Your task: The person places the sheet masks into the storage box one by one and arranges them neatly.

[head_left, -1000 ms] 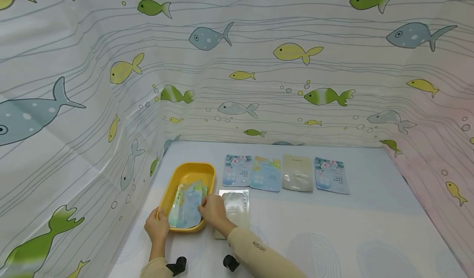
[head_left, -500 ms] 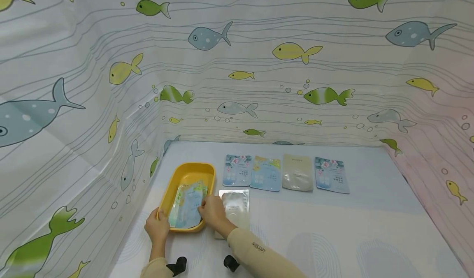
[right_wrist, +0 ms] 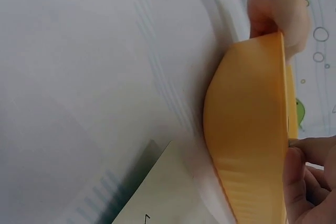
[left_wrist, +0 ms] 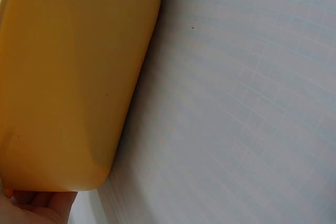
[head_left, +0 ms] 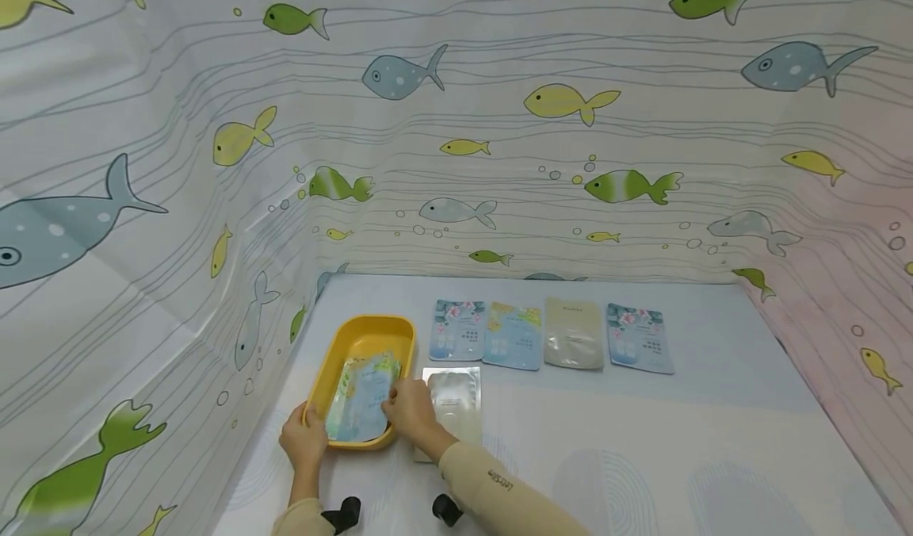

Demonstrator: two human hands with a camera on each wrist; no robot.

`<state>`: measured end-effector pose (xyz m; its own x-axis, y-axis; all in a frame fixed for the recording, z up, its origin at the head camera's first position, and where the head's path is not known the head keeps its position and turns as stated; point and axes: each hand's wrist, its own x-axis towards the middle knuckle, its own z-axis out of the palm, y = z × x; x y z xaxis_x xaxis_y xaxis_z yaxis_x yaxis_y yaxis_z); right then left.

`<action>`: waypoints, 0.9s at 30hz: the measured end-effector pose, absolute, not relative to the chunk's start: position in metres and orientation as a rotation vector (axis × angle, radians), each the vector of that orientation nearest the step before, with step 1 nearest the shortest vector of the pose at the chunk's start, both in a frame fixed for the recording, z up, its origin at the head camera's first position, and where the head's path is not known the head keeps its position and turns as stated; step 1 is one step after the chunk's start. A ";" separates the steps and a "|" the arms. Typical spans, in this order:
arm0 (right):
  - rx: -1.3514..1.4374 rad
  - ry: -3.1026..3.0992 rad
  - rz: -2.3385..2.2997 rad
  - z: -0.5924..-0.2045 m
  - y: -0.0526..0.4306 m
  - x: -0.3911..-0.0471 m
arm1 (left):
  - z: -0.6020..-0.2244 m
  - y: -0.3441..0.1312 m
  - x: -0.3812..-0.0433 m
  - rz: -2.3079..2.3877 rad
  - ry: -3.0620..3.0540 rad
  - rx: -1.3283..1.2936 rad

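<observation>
A yellow plastic tray (head_left: pixel 374 330) stands at the left of the table with several face mask packets in it, a pale blue packet (head_left: pixel 367 401) on top. My left hand (head_left: pixel 303 437) holds the tray's near left corner; in the left wrist view its curled fingers (left_wrist: pixel 39 211) show below the tray's outer wall (left_wrist: pixel 73 77). Over the opposite rim, my right hand (head_left: pixel 414 409) pinches the blue packet's edge between thumb and forefinger. The right wrist view shows that pinch (right_wrist: pixel 293 143) right at the rim, with most of the packet hidden behind the tray wall (right_wrist: pixel 247 114).
Beside the tray, a silver packet (head_left: pixel 452 393) lies partly under the right forearm. Behind it is a row of packets: a floral one (head_left: pixel 456 330), a blue and yellow one (head_left: pixel 512 336), a beige one (head_left: pixel 573 334) and another floral one (head_left: pixel 639 338). A fish-print curtain (head_left: pixel 499 163) surrounds the table.
</observation>
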<state>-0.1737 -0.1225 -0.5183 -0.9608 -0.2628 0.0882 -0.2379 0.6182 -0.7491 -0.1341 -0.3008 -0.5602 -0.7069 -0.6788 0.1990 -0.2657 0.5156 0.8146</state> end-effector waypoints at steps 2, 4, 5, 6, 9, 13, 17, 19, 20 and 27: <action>-0.444 2.792 -1.294 -0.519 -0.122 -0.173 | -0.560 -0.301 -0.134 -1.084 -2.252 0.770; -0.446 2.774 -1.312 -0.520 -0.122 -0.173 | -0.560 -0.300 -0.134 -1.082 -2.246 0.769; -0.448 2.770 -1.322 -0.521 -0.121 -0.173 | -0.560 -0.300 -0.134 -1.085 -2.244 0.770; -0.446 2.767 -1.328 -0.522 -0.121 -0.173 | -0.560 -0.300 -0.135 -1.090 -2.244 0.771; -0.435 2.732 -1.360 -0.524 -0.120 -0.173 | -0.560 -0.300 -0.135 -1.107 -2.241 0.775; -0.430 2.654 -1.388 -0.524 -0.118 -0.173 | -0.561 -0.301 -0.135 -1.112 -2.239 0.778; -0.484 2.595 -1.485 -0.525 -0.113 -0.171 | -0.562 -0.301 -0.135 -1.109 -2.237 0.773; -0.527 2.576 -1.575 -0.528 -0.109 -0.170 | -0.562 -0.301 -0.135 -1.105 -2.237 0.773; -0.546 2.571 -1.625 -0.530 -0.107 -0.170 | -0.563 -0.301 -0.135 -1.105 -2.238 0.774; -0.561 2.728 -1.781 -0.544 -0.090 -0.169 | -0.561 -0.301 -0.135 -1.110 -2.236 0.775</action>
